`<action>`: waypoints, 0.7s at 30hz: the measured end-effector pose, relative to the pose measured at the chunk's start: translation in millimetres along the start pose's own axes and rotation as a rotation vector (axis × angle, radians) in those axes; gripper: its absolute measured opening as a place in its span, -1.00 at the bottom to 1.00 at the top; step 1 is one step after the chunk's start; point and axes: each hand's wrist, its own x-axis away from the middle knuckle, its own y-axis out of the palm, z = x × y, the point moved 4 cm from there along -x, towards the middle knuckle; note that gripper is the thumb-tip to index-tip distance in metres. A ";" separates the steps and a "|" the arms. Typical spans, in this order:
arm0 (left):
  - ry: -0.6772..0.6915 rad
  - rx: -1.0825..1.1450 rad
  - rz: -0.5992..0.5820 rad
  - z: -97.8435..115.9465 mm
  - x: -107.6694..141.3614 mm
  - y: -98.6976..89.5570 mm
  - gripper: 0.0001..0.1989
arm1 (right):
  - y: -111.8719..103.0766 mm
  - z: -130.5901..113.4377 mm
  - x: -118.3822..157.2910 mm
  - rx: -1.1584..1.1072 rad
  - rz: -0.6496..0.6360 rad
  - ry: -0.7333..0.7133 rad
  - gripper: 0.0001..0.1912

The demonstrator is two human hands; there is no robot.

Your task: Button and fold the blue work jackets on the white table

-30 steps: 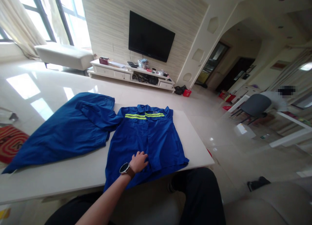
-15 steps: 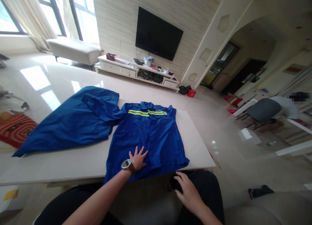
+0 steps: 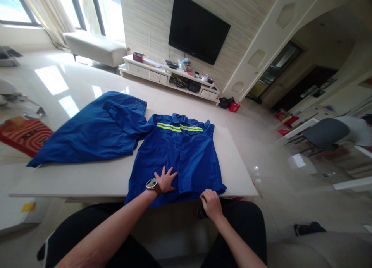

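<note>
A blue work jacket [image 3: 196, 161] with yellow-green and grey reflective stripes across the chest lies on the white table [image 3: 236, 163], its collar at the far side and its hem at the near edge. My left hand [image 3: 166, 180], with a watch [image 3: 151, 183] on the wrist, presses flat on the lower front, fingers spread. At the near hem, my right hand [image 3: 212, 203] has its fingers curled together on the cloth edge; the fingertips are partly hidden. A second blue garment [image 3: 90, 128] is spread to the left, overlapped by or touching a sleeve.
A red patterned bag [image 3: 27, 134] stands beyond the table's left end. Across the floor are a low white TV cabinet [image 3: 139, 69] with clutter, a wall television [image 3: 199, 26] and an upholstered bench [image 3: 94, 48]. A grey chair [image 3: 327, 132] and a person are at the right.
My right hand has moved up from above my knee to the jacket's near hem, and its fingers have closed. My left hand stays flat on the jacket. The view has shifted slightly.
</note>
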 end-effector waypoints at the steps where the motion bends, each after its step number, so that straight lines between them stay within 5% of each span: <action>1: 0.005 0.000 -0.013 -0.4 0.0 1.3 0.01 | -0.3 2.2 5.9 -0.023 0.016 0.013 -0.76; 5: 0.021 -0.024 -0.016 -1.2 -0.7 7.5 0.15 | -0.5 3.8 4.6 -0.068 0.080 0.075 -0.84; 13: 0.026 -0.022 -0.006 -3.8 -1.5 11.4 0.16 | 14.6 1.9 -38.5 0.106 -0.116 0.049 -0.81; 21: 0.033 -0.004 0.006 -6.3 0.6 12.0 0.13 | 14.0 25.4 -22.9 0.069 -0.131 0.041 -0.72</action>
